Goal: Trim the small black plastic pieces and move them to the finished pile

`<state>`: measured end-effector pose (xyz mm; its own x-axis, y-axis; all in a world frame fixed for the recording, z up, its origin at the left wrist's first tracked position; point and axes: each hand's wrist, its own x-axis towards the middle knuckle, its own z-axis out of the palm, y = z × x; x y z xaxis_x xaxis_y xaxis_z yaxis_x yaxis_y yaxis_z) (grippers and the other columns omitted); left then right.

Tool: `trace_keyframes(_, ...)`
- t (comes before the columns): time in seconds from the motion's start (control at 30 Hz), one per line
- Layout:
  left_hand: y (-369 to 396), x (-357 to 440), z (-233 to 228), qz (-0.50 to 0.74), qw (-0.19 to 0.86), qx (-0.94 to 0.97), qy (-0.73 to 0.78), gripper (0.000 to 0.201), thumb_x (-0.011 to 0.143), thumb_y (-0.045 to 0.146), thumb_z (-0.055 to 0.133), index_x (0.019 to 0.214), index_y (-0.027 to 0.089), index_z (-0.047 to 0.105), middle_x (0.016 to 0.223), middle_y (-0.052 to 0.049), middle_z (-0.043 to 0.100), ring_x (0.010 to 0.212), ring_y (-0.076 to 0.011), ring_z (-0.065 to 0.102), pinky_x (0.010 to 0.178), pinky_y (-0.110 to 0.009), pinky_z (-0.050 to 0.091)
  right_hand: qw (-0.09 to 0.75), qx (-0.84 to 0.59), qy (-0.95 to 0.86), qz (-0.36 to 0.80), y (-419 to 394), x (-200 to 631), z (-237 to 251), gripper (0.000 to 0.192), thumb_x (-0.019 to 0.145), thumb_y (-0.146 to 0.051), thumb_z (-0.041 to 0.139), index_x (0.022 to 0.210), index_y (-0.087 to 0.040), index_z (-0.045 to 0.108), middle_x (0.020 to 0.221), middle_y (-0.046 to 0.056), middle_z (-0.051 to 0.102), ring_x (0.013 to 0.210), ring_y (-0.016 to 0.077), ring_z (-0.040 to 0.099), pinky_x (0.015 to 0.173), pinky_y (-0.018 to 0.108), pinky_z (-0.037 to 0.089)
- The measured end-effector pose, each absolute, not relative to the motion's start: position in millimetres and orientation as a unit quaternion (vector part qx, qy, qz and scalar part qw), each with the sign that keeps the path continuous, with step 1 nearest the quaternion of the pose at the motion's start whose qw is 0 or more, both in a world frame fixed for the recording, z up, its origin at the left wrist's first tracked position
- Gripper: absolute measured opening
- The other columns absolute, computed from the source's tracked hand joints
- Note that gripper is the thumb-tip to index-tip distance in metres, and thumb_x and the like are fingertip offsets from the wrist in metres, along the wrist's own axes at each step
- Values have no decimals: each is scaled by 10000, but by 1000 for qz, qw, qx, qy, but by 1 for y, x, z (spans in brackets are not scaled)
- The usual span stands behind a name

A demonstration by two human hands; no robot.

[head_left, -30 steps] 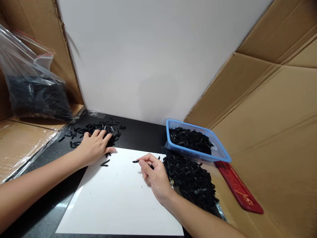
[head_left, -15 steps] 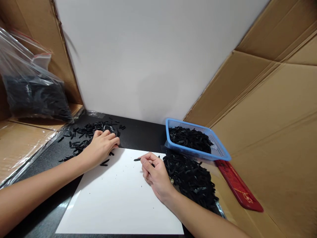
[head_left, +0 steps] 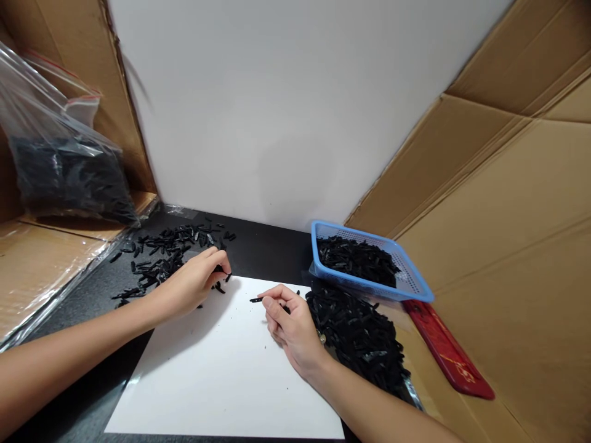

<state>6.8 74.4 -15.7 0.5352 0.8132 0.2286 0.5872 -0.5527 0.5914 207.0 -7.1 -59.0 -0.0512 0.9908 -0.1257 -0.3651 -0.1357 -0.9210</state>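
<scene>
While the right hand (head_left: 290, 323) pinches one small black piece (head_left: 255, 299) over the white sheet (head_left: 221, 375), the left hand (head_left: 196, 283), fingers curled, gathers more from the loose pile (head_left: 161, 249), seemingly sorting pieces singly.

A single head-worn camera looks forward and down from close above the worktop (head_left: 258, 249), facing a white back wall (head_left: 286, 104), with cardboard panels (head_left: 498, 203) closing in both sides.

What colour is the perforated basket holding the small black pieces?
Blue basket, shown best in the head view.
</scene>
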Motion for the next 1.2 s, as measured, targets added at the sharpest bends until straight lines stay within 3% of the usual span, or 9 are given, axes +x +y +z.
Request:
trace_keyframes(0.17,56,19,-5,259,482,692,472,100,839,304,532,793,220,507,608,61,477,515,-115,393,478,-225,279,541,-418,-379,623,-8,207,-59,243,745,-380,728,833,-165,657,432,-97,438,349,28,195,335,177,123)
trace_keyframes(0.3,38,30,-10,299,651,536,446,186,775,326,651,735,185,537,637,51,532,579,-96,464,555,-213,349,541,-413,-377,628,-8,206,-59,248,738,-377,735,847,-168,655,431,-100,436,348,30,188,336,180,118)
trace_keyframes(0.43,28,36,-21,297,735,448,413,206,725,279,741,772,174,569,695,19,630,597,-88,512,566,-201,381,538,-403,-379,637,-8,207,-59,257,733,-372,737,858,-164,652,424,-105,430,344,29,182,336,178,116)
trace_keyframes(0.6,25,38,-30,322,762,397,398,247,672,265,811,826,148,659,719,5,660,643,-90,587,672,-211,466,547,-364,-353,666,-7,209,-58,198,777,-358,683,798,-188,582,476,-80,508,353,32,209,350,171,124)
trace_keyframes(0.77,22,40,-28,374,742,379,408,241,600,239,857,686,145,652,707,17,648,711,-113,625,772,-236,488,547,-359,-351,670,-6,208,-58,367,833,-459,615,643,-192,450,512,-55,535,348,28,220,334,170,116)
trace_keyframes(0.97,18,41,-26,369,722,413,415,224,654,261,819,678,157,622,604,39,629,590,-82,551,619,-197,440,514,-427,-409,621,-8,202,-64,329,706,-426,773,810,-188,571,477,-88,514,327,24,248,310,149,159)
trace_keyframes(1.2,18,41,-31,357,728,405,422,285,648,337,811,801,151,659,640,40,605,562,-81,495,551,-200,375,536,-446,-416,584,-8,205,-70,302,722,-432,759,717,-175,599,459,-82,475,339,27,258,306,158,179)
